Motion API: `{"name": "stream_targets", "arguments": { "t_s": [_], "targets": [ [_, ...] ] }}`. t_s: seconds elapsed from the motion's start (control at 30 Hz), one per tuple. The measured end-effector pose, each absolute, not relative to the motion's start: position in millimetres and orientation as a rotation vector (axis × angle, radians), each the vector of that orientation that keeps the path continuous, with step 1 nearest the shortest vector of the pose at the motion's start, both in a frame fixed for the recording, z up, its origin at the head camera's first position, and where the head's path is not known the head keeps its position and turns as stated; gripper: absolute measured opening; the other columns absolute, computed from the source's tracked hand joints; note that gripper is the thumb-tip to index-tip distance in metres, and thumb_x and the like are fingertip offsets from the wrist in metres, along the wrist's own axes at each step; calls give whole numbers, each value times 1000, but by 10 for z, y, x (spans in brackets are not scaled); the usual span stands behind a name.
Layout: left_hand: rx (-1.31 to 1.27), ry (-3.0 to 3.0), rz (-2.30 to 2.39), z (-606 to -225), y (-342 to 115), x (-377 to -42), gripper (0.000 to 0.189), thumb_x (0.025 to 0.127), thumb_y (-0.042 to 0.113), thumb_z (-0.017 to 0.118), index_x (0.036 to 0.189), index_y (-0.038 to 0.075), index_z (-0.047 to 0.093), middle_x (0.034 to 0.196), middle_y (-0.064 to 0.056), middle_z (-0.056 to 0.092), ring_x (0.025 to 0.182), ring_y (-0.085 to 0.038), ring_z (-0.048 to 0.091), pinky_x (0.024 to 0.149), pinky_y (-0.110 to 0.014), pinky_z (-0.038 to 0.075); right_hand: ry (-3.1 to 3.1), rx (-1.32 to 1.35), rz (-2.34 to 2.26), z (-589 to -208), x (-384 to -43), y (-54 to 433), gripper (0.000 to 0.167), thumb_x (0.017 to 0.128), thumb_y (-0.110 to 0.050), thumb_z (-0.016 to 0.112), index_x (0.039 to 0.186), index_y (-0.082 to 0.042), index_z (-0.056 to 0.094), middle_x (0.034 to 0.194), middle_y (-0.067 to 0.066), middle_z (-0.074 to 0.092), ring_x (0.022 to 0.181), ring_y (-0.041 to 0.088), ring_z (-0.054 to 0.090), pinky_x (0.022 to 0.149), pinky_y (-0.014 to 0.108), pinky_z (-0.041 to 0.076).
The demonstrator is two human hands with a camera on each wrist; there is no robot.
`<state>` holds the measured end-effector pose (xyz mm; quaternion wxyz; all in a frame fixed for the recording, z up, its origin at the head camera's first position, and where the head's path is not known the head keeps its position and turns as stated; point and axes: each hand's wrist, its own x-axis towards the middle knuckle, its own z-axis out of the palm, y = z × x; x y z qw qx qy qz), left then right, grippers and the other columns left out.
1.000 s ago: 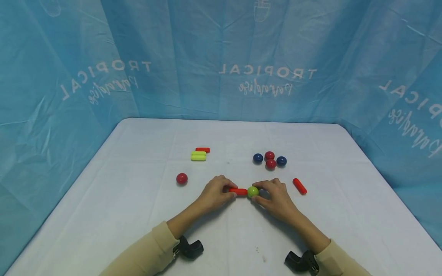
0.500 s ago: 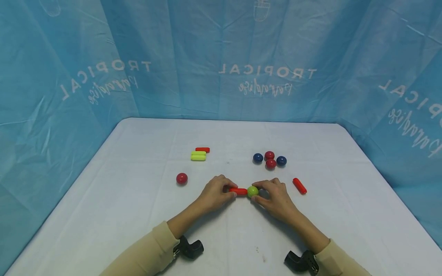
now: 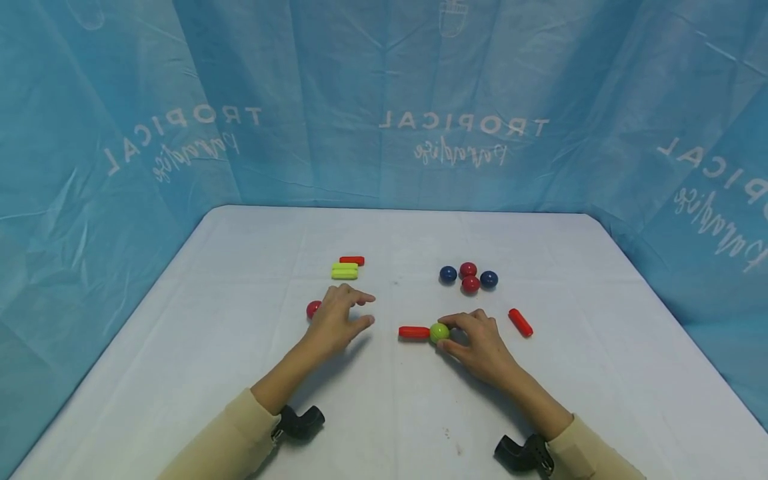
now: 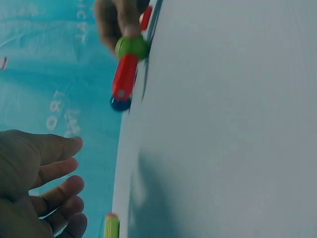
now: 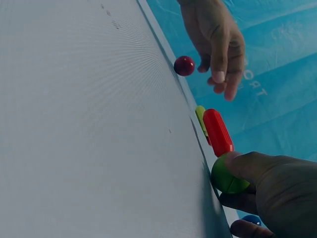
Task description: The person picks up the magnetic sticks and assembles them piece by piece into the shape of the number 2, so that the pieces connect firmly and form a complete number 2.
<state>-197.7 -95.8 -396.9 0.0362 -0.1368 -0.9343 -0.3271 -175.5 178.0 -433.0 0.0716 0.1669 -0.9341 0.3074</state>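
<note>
With thumb and fingertips, my right hand [image 3: 479, 348] pinches a green ball [image 3: 439, 333] near the middle of the table. A ridged red stick [image 3: 414, 333] extends leftward from the ball, its end right against it; the right wrist view shows this red stick [image 5: 218, 133] end-on to the ball too. My left hand [image 3: 333, 324] is over the table left of the stick, holding nothing, thumb and fingers spread apart. Partly hidden behind that hand is a red ball [image 3: 313, 309]. In the left wrist view the left fingers [image 4: 59, 148] are apart from everything.
Two blue and two red balls [image 3: 471, 285] cluster at the back right. A loose red stick [image 3: 520, 323] lies right of my right hand. Farther back on the left are two yellow-green sticks [image 3: 345, 274] and another red stick [image 3: 352, 261]. A blue curtain [image 3: 384, 167] surrounds the white table [image 3: 240, 267].
My left hand has let go of the red stick and moved left, now overlapping the red ball there. The right hand keeps its pinch on the green ball; stick and ball stay in place.
</note>
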Motion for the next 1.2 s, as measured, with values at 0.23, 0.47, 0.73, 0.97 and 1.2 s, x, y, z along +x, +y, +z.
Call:
{"name": "stream_targets", "arguments": {
  "t_s": [0.23, 0.47, 0.73, 0.97, 1.2],
  "targets": [
    [-381, -2898, -911, -3930, -1348, -2068, 40, 81, 20, 72, 119, 12, 64, 116, -8, 58, 102, -23, 44, 78, -35, 41, -2818, 499, 937, -4331, -1748, 1790, 39, 78, -25, 76, 115, -18, 66, 105, -3, 66, 98, 15, 48, 80, 33, 33],
    [-316, -2924, -874, -3964, -1664, -2130, 40, 81, 19, 70, 120, 9, 64, 120, -15, 57, 107, -30, 43, 84, -43, 38, -2810, 493, 952, -4334, -1752, 1787, 40, 77, -24, 77, 115, -18, 66, 106, -3, 67, 98, 15, 48, 80, 33, 34],
    [-219, -2943, -897, -4087, -1924, -2167, 38, 83, 10, 66, 120, 4, 62, 118, -21, 55, 109, -35, 45, 85, -45, 48, -2829, 488, 936, -4326, -1756, 1796, 40, 78, -26, 76, 116, -19, 65, 106, -4, 66, 99, 15, 48, 80, 33, 34],
    [-199, -2956, -902, -4106, -1995, -2159, 41, 82, 11, 67, 121, 1, 60, 115, -22, 56, 109, -36, 48, 87, -48, 49, -2830, 492, 958, -4334, -1755, 1801, 39, 79, -27, 75, 116, -19, 65, 106, -4, 66, 99, 15, 48, 79, 33, 34],
    [-203, -2961, -929, -4108, -1998, -2126, 40, 82, 11, 68, 120, 0, 60, 111, -20, 58, 102, -33, 55, 84, -46, 49, -2806, 493, 932, -4337, -1752, 1785, 39, 77, -24, 77, 114, -19, 66, 103, -3, 67, 96, 14, 48, 78, 33, 33]
  ]
}}
